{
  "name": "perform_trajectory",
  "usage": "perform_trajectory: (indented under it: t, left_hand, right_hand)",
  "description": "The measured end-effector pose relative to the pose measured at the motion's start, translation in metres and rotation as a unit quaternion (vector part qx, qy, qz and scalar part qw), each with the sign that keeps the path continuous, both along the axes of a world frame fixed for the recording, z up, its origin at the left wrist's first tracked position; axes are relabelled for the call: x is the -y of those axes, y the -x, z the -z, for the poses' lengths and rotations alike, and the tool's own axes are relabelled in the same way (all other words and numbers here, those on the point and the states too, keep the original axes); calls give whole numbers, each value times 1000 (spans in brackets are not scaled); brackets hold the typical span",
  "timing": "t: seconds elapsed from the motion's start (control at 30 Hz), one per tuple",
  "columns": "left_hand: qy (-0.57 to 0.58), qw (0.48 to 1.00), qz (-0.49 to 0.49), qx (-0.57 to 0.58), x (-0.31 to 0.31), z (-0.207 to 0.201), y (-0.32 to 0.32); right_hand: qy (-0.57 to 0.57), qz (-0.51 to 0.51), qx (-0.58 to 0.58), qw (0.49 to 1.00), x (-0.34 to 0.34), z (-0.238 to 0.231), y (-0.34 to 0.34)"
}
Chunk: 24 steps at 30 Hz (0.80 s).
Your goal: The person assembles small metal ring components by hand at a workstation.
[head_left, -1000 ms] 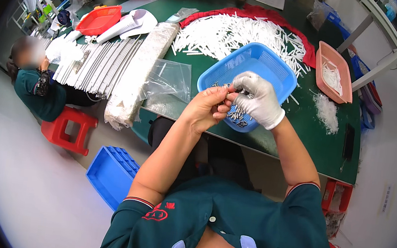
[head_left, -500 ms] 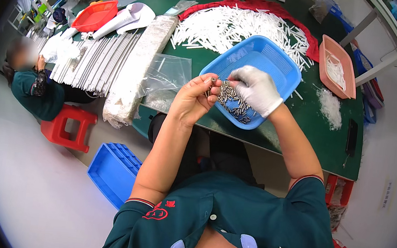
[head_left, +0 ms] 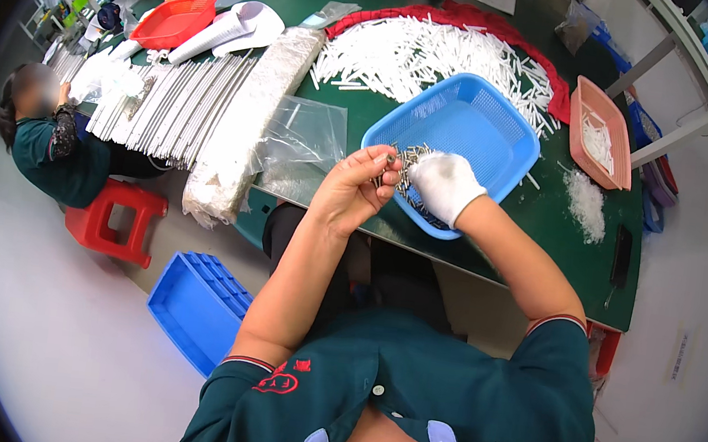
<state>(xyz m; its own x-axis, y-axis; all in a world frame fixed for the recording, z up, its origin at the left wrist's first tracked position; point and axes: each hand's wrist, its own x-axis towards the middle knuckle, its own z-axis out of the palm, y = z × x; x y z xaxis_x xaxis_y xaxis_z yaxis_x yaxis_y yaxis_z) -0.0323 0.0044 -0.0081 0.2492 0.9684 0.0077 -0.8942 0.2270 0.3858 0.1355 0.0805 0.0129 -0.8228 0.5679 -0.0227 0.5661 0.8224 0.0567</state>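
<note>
- Green-shirted co-worker (head_left: 60,157) at the far left, seated on a red plastic stool (head_left: 147,232), with a dark lacy sleeve on the forearm.
- Long pale rods (head_left: 183,110), laid side by side on the green table (head_left: 558,266); beyond them stands an orange-red basket (head_left: 176,22), with a roll of white paper (head_left: 210,39) just right of it.
- Blue tray (head_left: 199,313) on the floor, below the level of the table and partly covered by the person's left arm.
- Pale block wrapped in plastic (head_left: 246,134), long and set along the right side of the rods.
- Clear plastic bag (head_left: 307,133), lying flat between the block and the left hand.
- Left hand (head_left: 349,187), bare, at the near left of the blue basket: thumb and forefinger pinch a small metal piece (head_left: 392,159); the other fingers curl inward, and I cannot tell whether they hold more.
- Loose metal pieces (head_left: 417,154), gathered in the near left part of the blue basket (head_left: 486,131).
- White sticks (head_left: 443,48), heaped beyond that basket, bordered by a red cloth (head_left: 562,105).
- Right hand (head_left: 445,186), in a white glove, down in the basket over the loose pieces; its fingertips are hidden, so I cannot tell how open it is or what it holds.
- Pink basket (head_left: 608,178), holding more white bits, with white shreds (head_left: 583,203) just below.
- Dark flat object (head_left: 621,256) near the table's right edge.
</note>
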Motion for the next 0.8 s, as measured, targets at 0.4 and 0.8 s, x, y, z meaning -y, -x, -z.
perform_trajectory:
  t: [0.4, 0.8]
  left_hand:
    - [15, 998, 1, -62, 8, -8, -12]
    - [10, 992, -2, -128, 7, -13, -27]
  right_hand:
    - [476, 100, -396, 779, 10, -44, -24]
    - [375, 54, -387, 841, 14, -42, -33]
